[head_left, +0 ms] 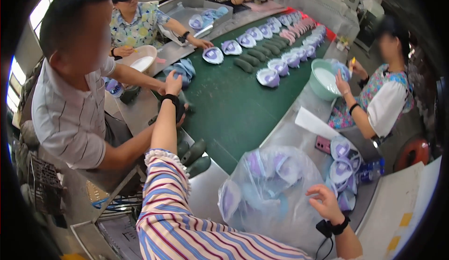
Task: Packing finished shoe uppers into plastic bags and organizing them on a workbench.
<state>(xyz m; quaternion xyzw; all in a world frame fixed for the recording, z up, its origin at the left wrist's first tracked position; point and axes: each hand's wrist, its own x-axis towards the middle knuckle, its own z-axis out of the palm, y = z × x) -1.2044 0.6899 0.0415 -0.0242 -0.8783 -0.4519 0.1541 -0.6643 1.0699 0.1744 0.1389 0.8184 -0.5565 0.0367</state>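
Observation:
My left hand (pixel 173 83), with a black watch on its wrist, reaches out over the green conveyor belt (pixel 234 106). It touches the near edge of a blue pile of shoe uppers (pixel 186 68), and its fingers are turned away, so their grip is hidden. My right hand (pixel 325 203), fingers spread, rests on top of a large clear plastic bag (pixel 266 190) stuffed with white and purple shoe uppers. A black band sits on that wrist.
A person in a white striped shirt leans in at left, hands by dark green shoe lasts (pixel 194 155). Rows of purple-white uppers (pixel 269 77) and lasts run down the belt. A seated person at right works by a green basin (pixel 322 80). A pink phone (pixel 322 144) lies near loose uppers.

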